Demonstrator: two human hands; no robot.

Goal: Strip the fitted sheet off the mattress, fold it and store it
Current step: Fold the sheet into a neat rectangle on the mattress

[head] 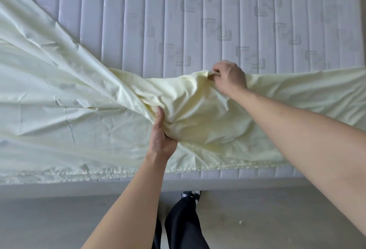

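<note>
Pale yellow fitted sheet (59, 94) bunched on quilted mattress (217, 21), left hand (161, 136) gripping folds, right hand (229, 77) pinching edge

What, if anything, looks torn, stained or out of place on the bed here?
Nothing stands out. The pale yellow sheet lies crumpled across the quilted mattress, with the left hand and right hand each gripping a bunch of it. No tear or stain shows.

One pale yellow fitted sheet (69, 98) gripped by two hands, left hand (161, 136) and right hand (229, 77), over one quilted mattress (217, 15), plus two dark trouser legs (184, 221) below.
</note>
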